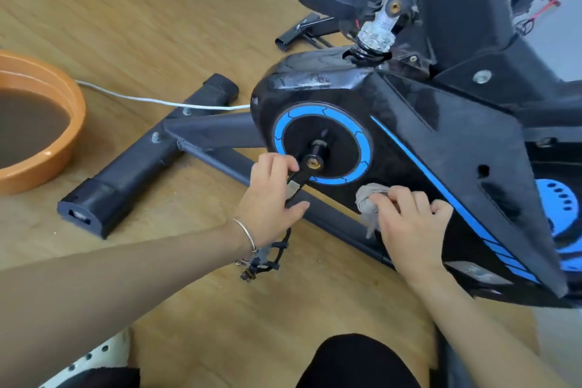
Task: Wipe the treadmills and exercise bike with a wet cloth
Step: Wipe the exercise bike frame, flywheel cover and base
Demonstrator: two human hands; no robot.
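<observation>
While the left hand [271, 189] grips the crank arm [299, 179], angled down-left, the right hand [409, 224] curls over the grey cloth [367, 198] against the exercise bike's housing [409, 142], just right of the crank.

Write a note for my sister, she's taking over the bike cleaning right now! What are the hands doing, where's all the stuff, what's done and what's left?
Left hand: grips the crank arm and holds it out of the way.
Right hand: presses the grey cloth against the exercise bike, on the black side cover just below the blue ring.
Orange basin: on the floor to the left, with murky brown water in it.
Done: the top of the cover looks streaky wet, so probably wiped.
Left: the lower cover, the floor bars, the rest of the bike, then the treadmills, which are not in view.
</observation>
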